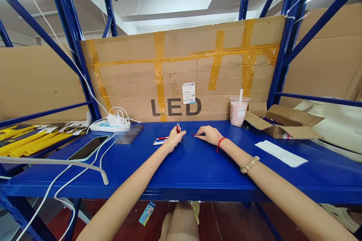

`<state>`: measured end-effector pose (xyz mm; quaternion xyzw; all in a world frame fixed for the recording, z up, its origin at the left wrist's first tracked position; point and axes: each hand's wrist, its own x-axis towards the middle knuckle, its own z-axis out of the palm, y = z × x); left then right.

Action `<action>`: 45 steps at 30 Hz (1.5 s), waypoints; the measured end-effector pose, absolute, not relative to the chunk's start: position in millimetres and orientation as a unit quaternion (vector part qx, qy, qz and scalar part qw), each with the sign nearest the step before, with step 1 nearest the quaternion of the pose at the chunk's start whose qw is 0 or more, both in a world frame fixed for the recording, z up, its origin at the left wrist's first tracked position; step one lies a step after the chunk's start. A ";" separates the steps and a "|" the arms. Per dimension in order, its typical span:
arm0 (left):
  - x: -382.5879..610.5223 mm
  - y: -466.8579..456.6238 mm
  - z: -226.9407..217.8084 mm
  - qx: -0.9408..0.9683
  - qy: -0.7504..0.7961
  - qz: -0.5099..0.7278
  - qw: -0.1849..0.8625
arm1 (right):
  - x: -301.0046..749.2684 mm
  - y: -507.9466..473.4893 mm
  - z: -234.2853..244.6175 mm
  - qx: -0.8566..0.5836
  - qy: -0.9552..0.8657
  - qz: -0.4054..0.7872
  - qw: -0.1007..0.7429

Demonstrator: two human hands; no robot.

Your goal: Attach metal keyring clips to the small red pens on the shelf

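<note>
Together, two hands (173,139) (208,134) hold two pieces (178,128) (194,135).

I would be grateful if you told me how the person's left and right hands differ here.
The left hand grips a red pen-like item, while the right hand pinches a smaller red-tipped item. The left arm shows no bracelet; the right arm wears a red cord and a beaded bracelet. Both hands are bare and work over the blue tabletop.

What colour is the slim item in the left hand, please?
The slim item looks mainly red, seen in the head view.
</note>
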<state>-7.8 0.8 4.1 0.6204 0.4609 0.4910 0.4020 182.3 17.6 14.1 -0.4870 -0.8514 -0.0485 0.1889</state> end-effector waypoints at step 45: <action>-14.7 11.5 1.9 0.733 0.344 0.579 0.091 | 123.2 11.9 -0.9 -0.325 -0.926 -0.065 0.183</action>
